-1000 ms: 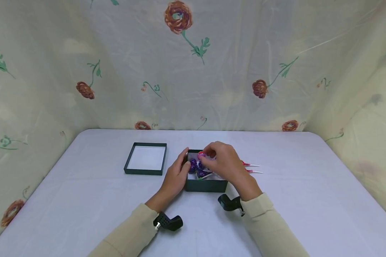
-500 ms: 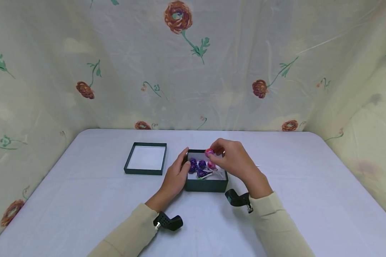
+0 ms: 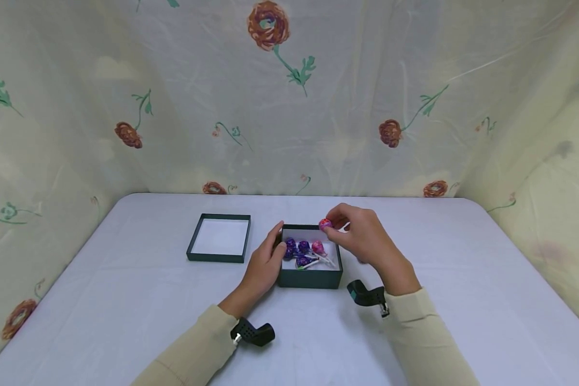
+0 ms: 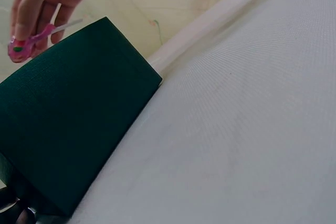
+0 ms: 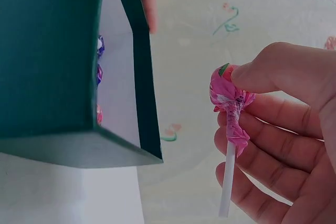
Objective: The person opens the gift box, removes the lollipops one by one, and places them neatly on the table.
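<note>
My right hand pinches a pink lollipop by its wrapped head, above the far right corner of the dark green box. In the right wrist view the white stick of the pink lollipop points down along the fingers of my right hand. My left hand grips the left side of the box, thumb over its near left rim. Inside the box lie several purple lollipops and one pink lollipop, near its right side.
A square dark green lid with a white inside lies on the white table, left of the box. Something small, partly hidden, shows under my right hand. A flowered curtain hangs behind the table.
My right hand has moved to the right and a little away with the pink lollipop, uncovering the inside of the box. My left hand has stayed on the box.
</note>
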The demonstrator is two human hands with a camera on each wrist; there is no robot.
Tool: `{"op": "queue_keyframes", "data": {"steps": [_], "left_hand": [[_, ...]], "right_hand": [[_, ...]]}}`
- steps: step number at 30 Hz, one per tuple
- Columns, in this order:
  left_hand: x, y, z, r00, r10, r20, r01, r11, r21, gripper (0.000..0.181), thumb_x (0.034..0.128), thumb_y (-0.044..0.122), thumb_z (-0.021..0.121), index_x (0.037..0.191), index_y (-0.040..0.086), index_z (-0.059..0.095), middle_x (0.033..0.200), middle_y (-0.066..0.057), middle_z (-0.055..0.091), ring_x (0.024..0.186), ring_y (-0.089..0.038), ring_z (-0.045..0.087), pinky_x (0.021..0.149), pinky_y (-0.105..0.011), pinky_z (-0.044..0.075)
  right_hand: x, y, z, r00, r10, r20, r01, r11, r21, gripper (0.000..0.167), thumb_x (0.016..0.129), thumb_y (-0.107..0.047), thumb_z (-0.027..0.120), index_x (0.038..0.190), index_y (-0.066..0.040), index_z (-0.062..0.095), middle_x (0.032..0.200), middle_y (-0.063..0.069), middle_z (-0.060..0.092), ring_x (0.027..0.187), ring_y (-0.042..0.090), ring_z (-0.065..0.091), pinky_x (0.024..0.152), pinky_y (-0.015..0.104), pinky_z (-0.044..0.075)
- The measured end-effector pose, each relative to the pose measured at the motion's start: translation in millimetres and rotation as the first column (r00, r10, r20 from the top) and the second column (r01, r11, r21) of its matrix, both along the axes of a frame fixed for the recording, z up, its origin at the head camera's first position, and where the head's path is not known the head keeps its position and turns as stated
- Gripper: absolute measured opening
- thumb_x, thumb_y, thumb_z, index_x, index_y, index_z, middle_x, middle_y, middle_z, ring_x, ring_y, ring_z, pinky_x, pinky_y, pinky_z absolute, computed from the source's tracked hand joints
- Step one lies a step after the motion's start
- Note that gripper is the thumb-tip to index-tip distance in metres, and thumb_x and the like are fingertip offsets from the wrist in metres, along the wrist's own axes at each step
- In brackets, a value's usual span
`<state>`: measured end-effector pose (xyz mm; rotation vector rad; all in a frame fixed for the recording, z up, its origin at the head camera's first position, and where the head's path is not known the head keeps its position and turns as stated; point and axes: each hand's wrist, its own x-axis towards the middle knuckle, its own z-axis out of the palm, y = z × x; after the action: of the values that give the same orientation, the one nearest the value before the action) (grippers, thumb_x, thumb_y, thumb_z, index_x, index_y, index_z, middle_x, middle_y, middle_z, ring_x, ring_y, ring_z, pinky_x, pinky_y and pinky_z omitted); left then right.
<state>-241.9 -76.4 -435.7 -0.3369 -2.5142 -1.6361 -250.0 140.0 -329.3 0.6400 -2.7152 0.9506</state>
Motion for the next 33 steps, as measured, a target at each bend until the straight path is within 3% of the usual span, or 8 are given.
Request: {"op": "queue_keyframes", "data": {"steps": [14, 33], "left_hand": [[-1.0, -0.4, -0.9, 1.0, 0.0, -0.008, 0.0, 1.0, -0.003, 0.051, 0.1025, 0.027, 0.038, 0.152, 0.03, 0.028, 0.153, -0.002, 0.035, 0.141, -0.017, 0.029, 0.114, -0.04, 0.025], [-1.8, 0.0, -0.5, 1.0, 0.022, 0.005, -0.022, 1.0, -0.022, 0.051, 0.102, 0.029, 0.038, 0.152, 0.032, 0.028, 0.153, -0.001, 0.035, 0.141, -0.017, 0.03, 0.114, -0.039, 0.026]], "right_hand": [[-3.9, 18.2, 2.3, 0.999, -0.038, -0.02, 0.038, 0.999, 0.021, 0.018, 0.088, -0.016, 0.07, 0.102, -0.005, 0.067, 0.092, 0.007, 0.07, 0.086, 0.021, 0.065, 0.081, 0.043, 0.055], [-11.6, 43.1, -4.4, 0.991, -0.112, 0.075, 0.104, 0.99, 0.096, 0.027, 0.091, -0.018, 0.068, 0.114, -0.005, 0.067, 0.103, 0.011, 0.069, 0.097, 0.028, 0.062, 0.082, 0.045, 0.055]]}}
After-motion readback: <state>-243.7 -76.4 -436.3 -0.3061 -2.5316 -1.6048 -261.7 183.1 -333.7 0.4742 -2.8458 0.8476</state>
